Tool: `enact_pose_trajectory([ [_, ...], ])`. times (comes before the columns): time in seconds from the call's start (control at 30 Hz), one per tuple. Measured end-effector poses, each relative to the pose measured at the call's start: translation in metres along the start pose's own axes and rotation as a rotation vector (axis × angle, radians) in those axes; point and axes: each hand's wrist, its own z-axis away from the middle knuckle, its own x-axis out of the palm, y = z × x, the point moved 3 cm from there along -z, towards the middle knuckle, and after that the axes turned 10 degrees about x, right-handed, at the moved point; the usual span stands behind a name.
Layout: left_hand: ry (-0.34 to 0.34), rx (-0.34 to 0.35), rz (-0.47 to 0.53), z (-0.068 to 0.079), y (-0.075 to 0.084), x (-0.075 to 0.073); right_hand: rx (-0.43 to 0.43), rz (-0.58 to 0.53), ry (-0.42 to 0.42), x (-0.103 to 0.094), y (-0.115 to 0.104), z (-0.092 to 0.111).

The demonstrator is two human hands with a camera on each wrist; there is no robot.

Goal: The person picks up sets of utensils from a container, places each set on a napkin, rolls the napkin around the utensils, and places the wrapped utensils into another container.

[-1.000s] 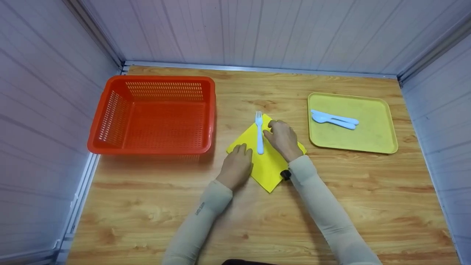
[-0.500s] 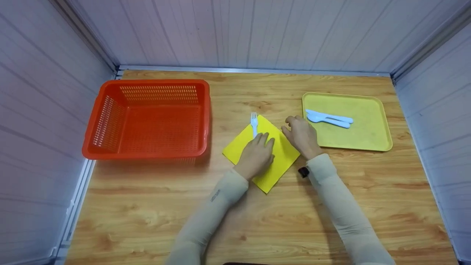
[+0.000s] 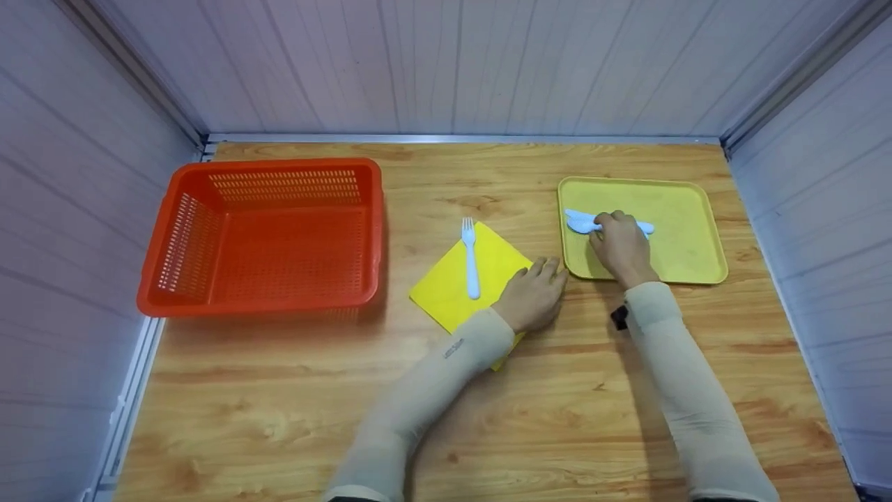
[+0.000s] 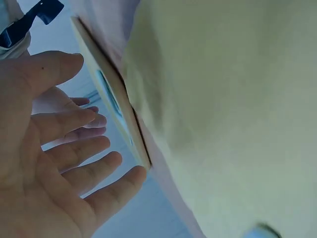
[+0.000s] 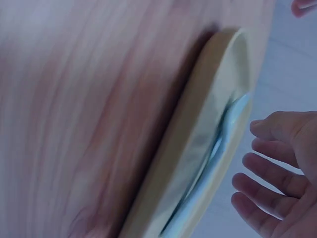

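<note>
The bench point(image 3: 279, 425) has a wood-grain top in honey brown with darker streaks. Pale, bluish-grey panels with slanting grey streaks enclose it: a back wall point(image 3: 418, 70) along the far edge, a left wall point(image 3: 63, 244) and a right wall point(image 3: 808, 181). A silvery metal strip point(image 3: 460, 139) lines the far edge; grey corner posts point(image 3: 132, 66) rise from both far corners. Cool light leaves a soft sheen left of centre.

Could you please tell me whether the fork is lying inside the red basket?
No, the head view shows the fork lying on the yellow sheet, its tines past the edge, outside the red basket.
</note>
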Motion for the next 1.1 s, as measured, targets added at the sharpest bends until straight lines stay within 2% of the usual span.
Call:
enact_pose_trajectory([
  [0.17,-0.072,-0.002,0.007,-0.014,0.003,0.008,-0.043,0.049,0.047,0.003,0.017,-0.005],
  [0.37,-0.124,-0.021,0.009,-0.02,0.002,0.012,-0.081,0.099,0.069,0.007,0.021,-0.011],
  [0.9,-0.159,-0.027,0.022,-0.023,0.012,0.018,-0.027,0.183,-0.031,0.009,0.03,-0.005],
  [1.1,-0.141,-0.033,0.02,-0.02,0.01,0.014,-0.068,0.191,-0.022,0.007,0.025,-0.008],
])
